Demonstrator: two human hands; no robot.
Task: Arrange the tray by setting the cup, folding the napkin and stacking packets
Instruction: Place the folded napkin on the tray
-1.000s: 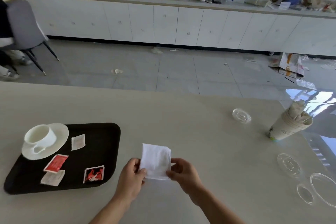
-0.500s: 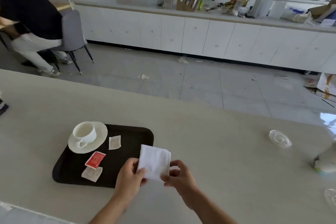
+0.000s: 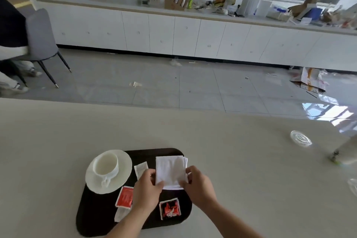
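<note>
Napkin point(image 3: 170, 172) — white, folded to a rectangle — was over the far right part of the black tray point(image 3: 90, 218), long axis running away from the person. Left hand point(image 3: 147, 189) pinched its near-left edge, fingers curled; right hand point(image 3: 199, 185) pinched the near-right edge likewise. Contact with tray: could not tell. Cup point(image 3: 105, 164) stood upright on saucer point(image 3: 123, 179), far left.

The left hand point(image 3: 147, 189) and the right hand point(image 3: 199, 184) are bare, with slim fingers point(image 3: 190, 170). The left forearm point(image 3: 125, 225) and the right forearm point(image 3: 236, 219) are bare as well, uncovered down to the bottom edge of the view.
</note>
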